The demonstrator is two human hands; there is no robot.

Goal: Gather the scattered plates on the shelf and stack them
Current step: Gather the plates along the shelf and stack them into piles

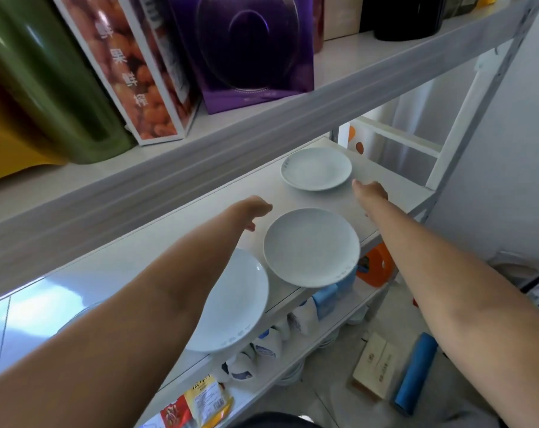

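Just beside the right hand (371,193) lies the far plate (314,168).

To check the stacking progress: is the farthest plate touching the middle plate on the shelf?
Apart. The head view shows a band of bare shelf between the farthest plate and the middle plate.

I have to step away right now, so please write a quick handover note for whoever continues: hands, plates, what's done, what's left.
Left hand: empty, fingers relaxed, over the shelf just left of the middle plate.
Right hand: empty, just right of the far plate, not plainly touching it.
Near plate: partly under the left forearm, jutting over the shelf's front edge. The middle plate juts over too.
Done: nothing stacked yet.
Left: gather all three plates into one stack.
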